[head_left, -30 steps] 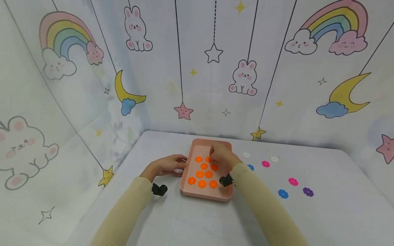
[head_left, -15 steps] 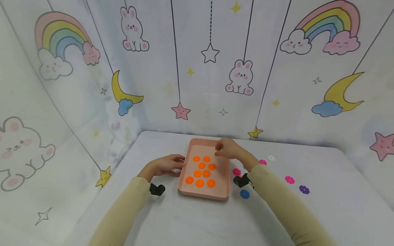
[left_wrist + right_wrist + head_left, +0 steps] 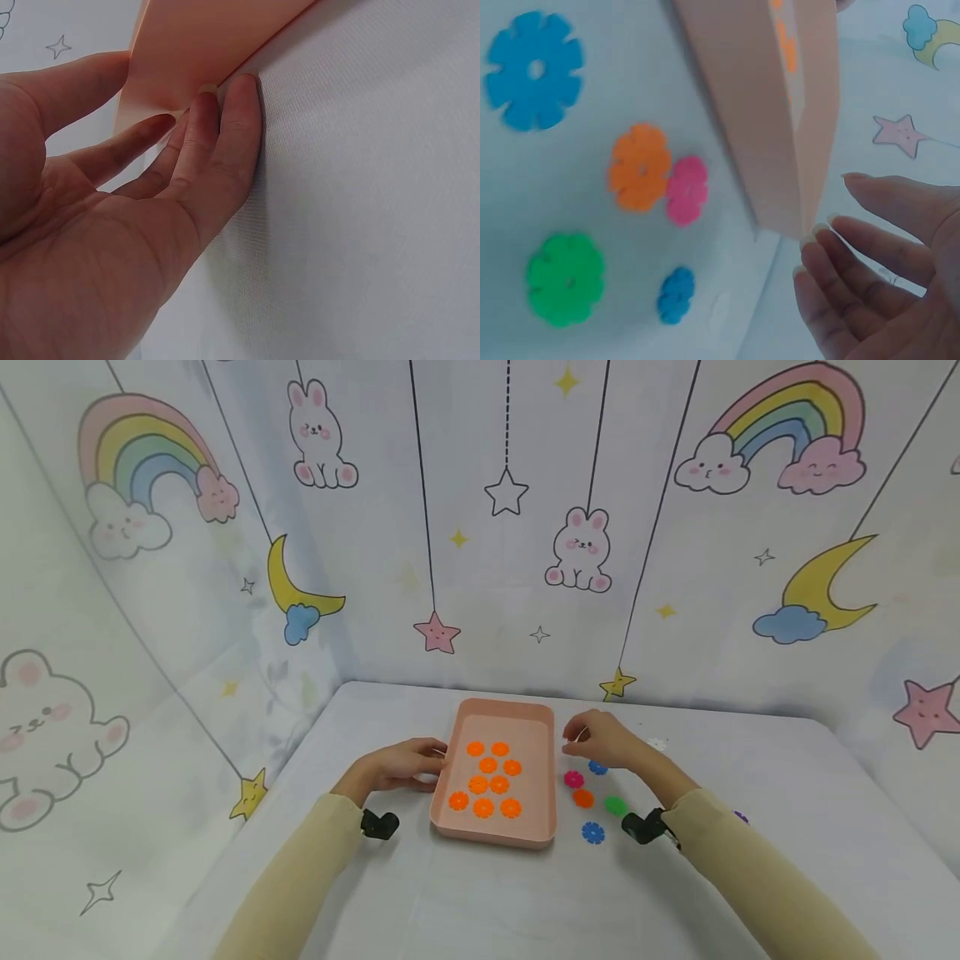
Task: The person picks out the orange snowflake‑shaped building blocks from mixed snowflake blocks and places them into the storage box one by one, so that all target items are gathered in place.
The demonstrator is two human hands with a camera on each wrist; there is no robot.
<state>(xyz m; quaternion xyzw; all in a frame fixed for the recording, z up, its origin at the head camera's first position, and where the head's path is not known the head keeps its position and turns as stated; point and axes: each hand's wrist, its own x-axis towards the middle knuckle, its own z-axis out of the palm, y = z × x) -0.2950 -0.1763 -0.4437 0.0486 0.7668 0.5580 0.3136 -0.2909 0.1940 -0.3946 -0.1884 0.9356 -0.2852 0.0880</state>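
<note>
A pink tray (image 3: 480,833) holds several orange flower-shaped discs (image 3: 483,807), laid flat in loose rows. At its left side my left hand (image 3: 405,763) rests against the outer wall. In the left wrist view the thumb touches the tray's edge and the relaxed fingers (image 3: 240,112) reach its lower side. My right hand (image 3: 600,739) hovers just right of the tray's far right corner, thumb and fingers apart with nothing between them. Below it on the table lie a pink disc (image 3: 573,779), an orange disc (image 3: 583,797), a green disc (image 3: 617,806) and a blue disc (image 3: 593,832).
Another blue disc (image 3: 597,767) lies under the right hand. A white disc (image 3: 657,744) sits farther back, and a purple disc (image 3: 741,817) is partly hidden by the right sleeve. A white cloth with printed cartoons (image 3: 480,568) hangs behind the white table (image 3: 480,893).
My right hand has lifted from the orange discs and moved right, out over the tray's edge. The left hand stays at the tray. The head view has shifted slightly.
</note>
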